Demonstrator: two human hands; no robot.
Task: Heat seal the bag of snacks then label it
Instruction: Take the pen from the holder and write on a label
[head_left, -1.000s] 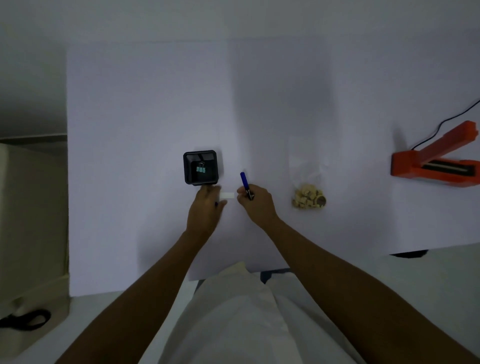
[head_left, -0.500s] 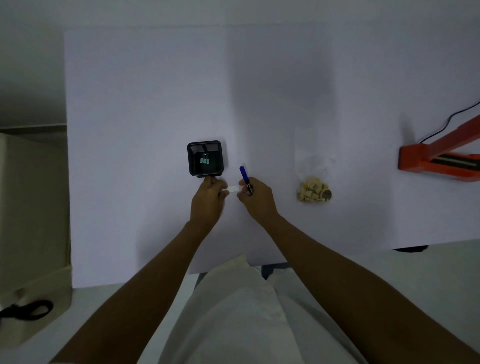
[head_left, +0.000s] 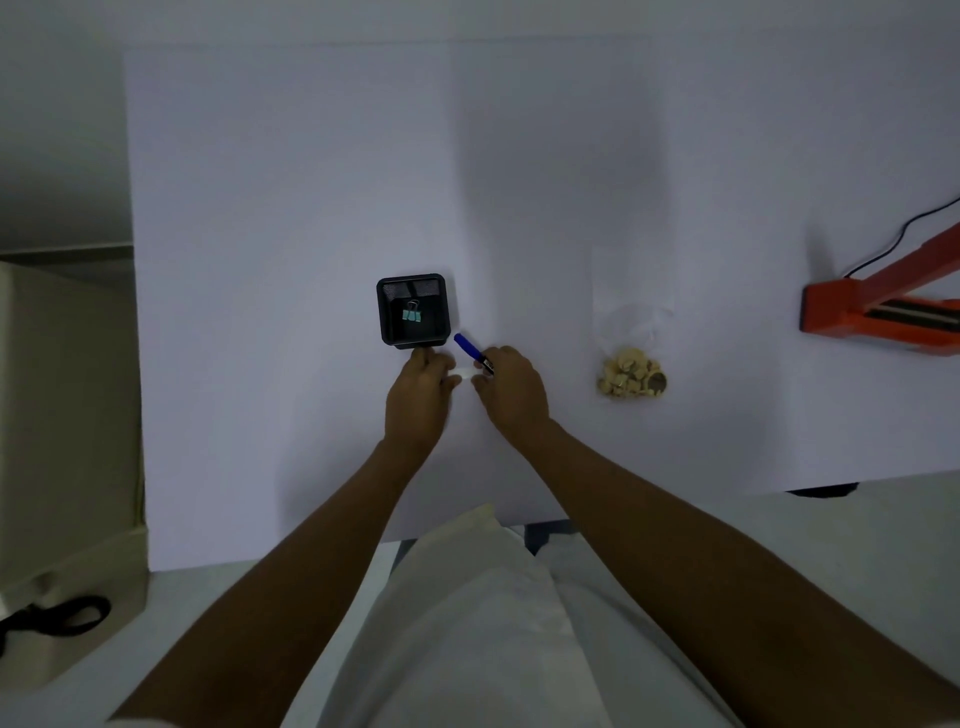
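Observation:
A clear bag of snacks (head_left: 631, 358) lies flat on the white table, its pale pieces gathered at the near end. My right hand (head_left: 511, 387) grips a blue pen (head_left: 470, 351), tip down on a small white label (head_left: 466, 374). My left hand (head_left: 418, 392) presses the label's left end against the table, just in front of a black tray (head_left: 413, 310). The orange heat sealer (head_left: 883, 306) stands at the right edge with its arm raised. The bag lies about a hand's width right of my right hand, untouched.
The black tray holds a teal binder clip (head_left: 412, 315). A black cable (head_left: 904, 231) runs off behind the sealer. A beige box (head_left: 62, 441) sits to the left of the table, with black scissors (head_left: 52, 618) on its near part.
Both hands stay on the label with the pen; the pen tip has shifted only slightly. The view has tilted a little, so everything sits slightly higher and further right.

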